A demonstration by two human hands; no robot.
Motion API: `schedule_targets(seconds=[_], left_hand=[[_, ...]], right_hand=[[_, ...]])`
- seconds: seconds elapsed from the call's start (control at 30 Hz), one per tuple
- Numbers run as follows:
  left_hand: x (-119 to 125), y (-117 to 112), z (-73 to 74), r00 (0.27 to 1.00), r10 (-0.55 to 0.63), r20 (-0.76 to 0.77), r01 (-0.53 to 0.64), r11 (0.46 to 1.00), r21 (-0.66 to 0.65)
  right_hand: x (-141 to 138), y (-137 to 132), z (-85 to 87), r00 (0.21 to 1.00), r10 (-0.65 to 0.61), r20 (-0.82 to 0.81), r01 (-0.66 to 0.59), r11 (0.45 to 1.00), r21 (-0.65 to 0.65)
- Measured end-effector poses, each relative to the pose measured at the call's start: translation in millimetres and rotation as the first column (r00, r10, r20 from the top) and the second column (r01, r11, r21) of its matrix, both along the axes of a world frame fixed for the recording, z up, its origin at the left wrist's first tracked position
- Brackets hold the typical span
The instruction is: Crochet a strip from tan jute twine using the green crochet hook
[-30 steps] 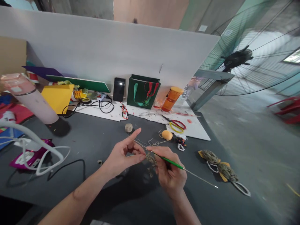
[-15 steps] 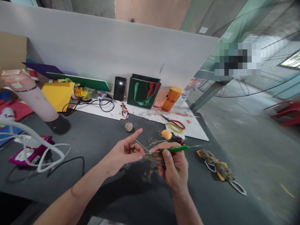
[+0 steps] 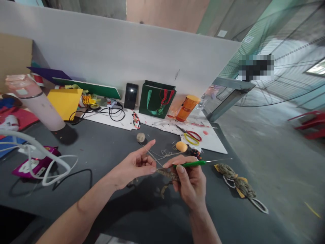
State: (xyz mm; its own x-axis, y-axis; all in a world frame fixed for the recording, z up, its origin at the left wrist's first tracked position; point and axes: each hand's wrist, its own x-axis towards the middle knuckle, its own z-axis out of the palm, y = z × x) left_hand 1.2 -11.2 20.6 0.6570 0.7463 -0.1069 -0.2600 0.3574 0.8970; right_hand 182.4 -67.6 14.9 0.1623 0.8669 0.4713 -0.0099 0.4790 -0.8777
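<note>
Head view: looks forward and down onto a dark grey tabletop (image 3: 109, 147). Pinches one end of a small olive-brown crocheted strip (image 3: 166, 174) between thumb and fingers of the left hand (image 3: 141, 165), with the index finger stretched out. Holds a green-handled hook (image 3: 192, 164) in a narrow grip in the right hand (image 3: 190, 181), thumb against the handle, with one thin metal end reaching left to the strip beside the left fingertips and the other jutting out to the right. Places the strip between both hands, with a loose tail hanging below; cannot tell whether the right fingers also grip its partly hidden far end. Shows fine pale thread (image 3: 166, 154) running from the left index finger to the strip and lying in curls beyond, near a grey-beige ball (image 3: 140, 137) and an orange, egg-shaped object (image 3: 181, 146). Includes, farther back, scissors (image 3: 192, 137) with red and yellow handles, a dark green bag (image 3: 156, 98), an upright phone (image 3: 131, 96) and an orange bottle (image 3: 187, 107). Adds a bundle of olive cord (image 3: 245, 187) at the right and a pale pink bottle (image 3: 44, 108) at the left.
</note>
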Motion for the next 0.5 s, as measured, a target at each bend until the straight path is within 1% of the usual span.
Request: schedule_targets(seconds=[0.13,0.23,0.4,0.5], left_hand=[[-0.8,0.7,-0.4,1.0,0.003,0.005,-0.003,1.0,-0.004],[-1.4,2.1,-1.0,1.0,-0.002,0.007,0.002,1.0,-0.001],[-2.0,3.1,-1.7,1.0,0.01,-0.008,-0.009,1.0,0.006],[-1.4,2.2,-0.3,0.998,0.037,-0.041,-0.035,0.999,0.042]], right_hand=[[-1.3,-0.3,3.0,0.999,-0.009,0.033,0.009,1.0,0.004],[-1.6,-1.6,4.8,0.997,-0.03,0.068,0.028,0.999,0.033],[3.2,-5.8,0.3,0.976,-0.018,0.215,0.001,0.997,0.077],[5.8,-5.8,-1.7,0.946,-0.055,0.318,0.004,0.987,0.159]])
